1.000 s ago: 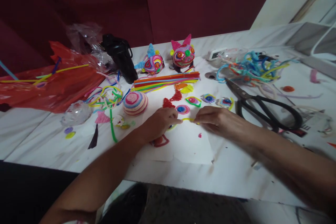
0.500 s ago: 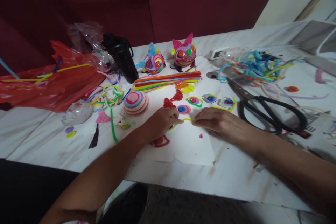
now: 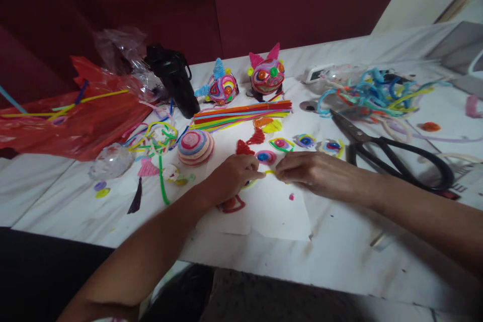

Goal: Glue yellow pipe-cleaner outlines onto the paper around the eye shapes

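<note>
A thin yellow pipe cleaner (image 3: 270, 172) stretches between my two hands, low over white paper (image 3: 279, 221). At its right end my right hand (image 3: 307, 168) pinches it with closed fingers. My left hand (image 3: 236, 175) has its fingers pressed together at the other end, over a yellow-edged eye piece (image 3: 248, 182) that is mostly hidden. Just beyond my hands lie a pink-and-blue eye piece (image 3: 266, 157), a green-edged eye piece (image 3: 282, 145) and two more with blue centres. Red ear-like pieces (image 3: 244, 148) lie past my left hand, and a red-outlined piece (image 3: 232, 205) sits below it.
Large black-handled scissors (image 3: 400, 158) lie right of my right hand. A striped ball (image 3: 195, 147), a bundle of pipe cleaners (image 3: 241, 114) and a black bottle (image 3: 174, 80) stand or lie beyond. Two colourful animal heads (image 3: 267, 76) sit at the back. Tangled strands (image 3: 381, 95) lie at right.
My right hand has shifted slightly left, toward my left hand, and the visible stretch of yellow pipe cleaner is a little shorter. My left hand has barely moved. The view has turned slightly.
</note>
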Available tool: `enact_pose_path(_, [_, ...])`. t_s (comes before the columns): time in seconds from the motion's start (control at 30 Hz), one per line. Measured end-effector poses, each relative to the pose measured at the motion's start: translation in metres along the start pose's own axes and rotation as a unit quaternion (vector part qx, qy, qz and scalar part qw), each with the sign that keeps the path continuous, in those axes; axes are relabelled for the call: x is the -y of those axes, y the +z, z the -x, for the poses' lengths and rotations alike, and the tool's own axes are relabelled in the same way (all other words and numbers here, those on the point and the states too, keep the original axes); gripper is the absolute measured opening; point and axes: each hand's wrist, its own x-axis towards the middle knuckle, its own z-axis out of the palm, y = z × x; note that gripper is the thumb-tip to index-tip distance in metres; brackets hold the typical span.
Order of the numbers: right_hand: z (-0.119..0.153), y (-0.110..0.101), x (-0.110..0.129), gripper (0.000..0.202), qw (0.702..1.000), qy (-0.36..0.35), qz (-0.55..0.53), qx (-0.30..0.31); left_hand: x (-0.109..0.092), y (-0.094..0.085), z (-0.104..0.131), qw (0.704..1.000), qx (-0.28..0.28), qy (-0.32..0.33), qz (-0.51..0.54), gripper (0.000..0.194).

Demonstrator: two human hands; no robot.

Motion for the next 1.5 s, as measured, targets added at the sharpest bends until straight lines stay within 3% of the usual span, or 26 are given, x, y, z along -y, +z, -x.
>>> enact_pose_path(0.4, [0.003, -0.002, -0.006, 0.028, 0.999, 0.007, -0.014, 0.043, 0.001, 0.001, 0.0, 1.0, 0.0, -0.001, 0.003, 0.029])
enact_pose_path(0.53, [0.01, -0.001, -0.006, 0.028, 0.999, -0.022, 0.015, 0.019, 0.001, 0.001, 0.0, 1.0, -0.001, 0.003, -0.005, 0.026])
enact_pose_path(0.73, [0.022, 0.004, -0.001, 0.025, 0.997, 0.039, 0.058, -0.033, 0.0, -0.001, -0.002, 1.0, -0.006, 0.015, -0.012, 0.028])
enact_pose_path(0.97, [0.024, 0.009, -0.001, 0.028, 0.995, 0.037, 0.068, -0.058, 0.002, 0.0, 0.0, 1.0, -0.014, 0.007, 0.02, 0.027])
enact_pose_path(1.2, [0.027, 0.014, -0.001, 0.033, 0.995, 0.031, 0.062, -0.074, -0.002, -0.008, 0.0, 0.996, -0.003, -0.04, 0.084, 0.028])
enact_pose_path(1.5, [0.027, 0.013, -0.002, 0.034, 0.996, 0.039, 0.047, -0.067, 0.006, -0.015, 0.003, 0.987, -0.105, -0.071, 0.1, 0.022])
